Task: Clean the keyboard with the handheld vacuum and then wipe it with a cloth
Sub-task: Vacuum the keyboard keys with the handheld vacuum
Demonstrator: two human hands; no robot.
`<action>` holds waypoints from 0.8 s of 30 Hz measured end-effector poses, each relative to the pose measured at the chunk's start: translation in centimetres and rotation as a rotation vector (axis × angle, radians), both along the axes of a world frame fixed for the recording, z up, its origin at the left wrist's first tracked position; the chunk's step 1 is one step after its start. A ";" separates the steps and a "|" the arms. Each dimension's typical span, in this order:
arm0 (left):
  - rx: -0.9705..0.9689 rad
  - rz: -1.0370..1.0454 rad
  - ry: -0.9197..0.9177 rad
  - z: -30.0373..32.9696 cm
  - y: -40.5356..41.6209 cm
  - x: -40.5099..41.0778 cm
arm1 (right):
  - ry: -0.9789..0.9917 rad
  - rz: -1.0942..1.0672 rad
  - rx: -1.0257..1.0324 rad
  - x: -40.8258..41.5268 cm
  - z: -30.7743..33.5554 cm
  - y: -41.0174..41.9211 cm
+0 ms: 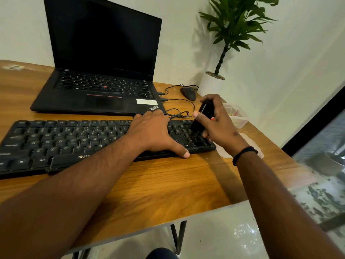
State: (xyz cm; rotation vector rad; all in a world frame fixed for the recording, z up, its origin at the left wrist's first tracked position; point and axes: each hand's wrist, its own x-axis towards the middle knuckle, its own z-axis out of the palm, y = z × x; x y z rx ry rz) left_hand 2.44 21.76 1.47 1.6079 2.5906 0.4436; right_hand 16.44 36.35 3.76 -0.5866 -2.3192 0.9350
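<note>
A black external keyboard (61, 141) lies across the wooden table (158, 184) in front of a laptop. My left hand (153, 131) rests flat on the keyboard's right part, fingers straight and thumb on the front edge. My right hand (216, 120) grips a small black handheld vacuum (202, 118), tilted, with its nozzle down on the keys at the keyboard's right end. A pale cloth (248, 144) lies on the table to the right of the keyboard, partly hidden by my right wrist.
An open black laptop (100, 71) stands behind the keyboard. A black mouse (188, 93) and its tangled cables lie at the back right, beside a white potted plant (212, 85). A clear plastic box (237, 116) sits near the table's right edge.
</note>
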 end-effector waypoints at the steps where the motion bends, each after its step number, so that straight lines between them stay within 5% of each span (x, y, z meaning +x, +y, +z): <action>1: 0.000 0.001 -0.003 0.0 0.0 0.0 | -0.012 0.064 -0.037 0.1 0.0 -0.5; 6: -0.005 -0.005 -0.018 0.0 0.0 -0.1 | -0.048 -0.072 0.152 1.6 0.3 -0.5; 10: 0.006 0.001 -0.010 0.0 0.0 -0.1 | -0.032 0.136 -0.014 2.6 0.3 -1.8; 14: 0.000 -0.002 -0.014 0.1 0.0 0.0 | -0.019 -0.029 0.137 3.4 0.0 -1.6; 18: 0.010 -0.009 -0.011 0.0 0.0 -0.1 | 0.015 0.125 -0.021 2.9 -0.7 -3.2; 22: 0.005 -0.003 -0.013 0.1 0.1 0.0 | 0.012 -0.215 0.297 2.2 -0.8 -1.7; 24: 0.009 0.002 -0.008 0.0 0.0 0.0 | 0.022 -0.097 0.195 1.6 -0.7 -1.8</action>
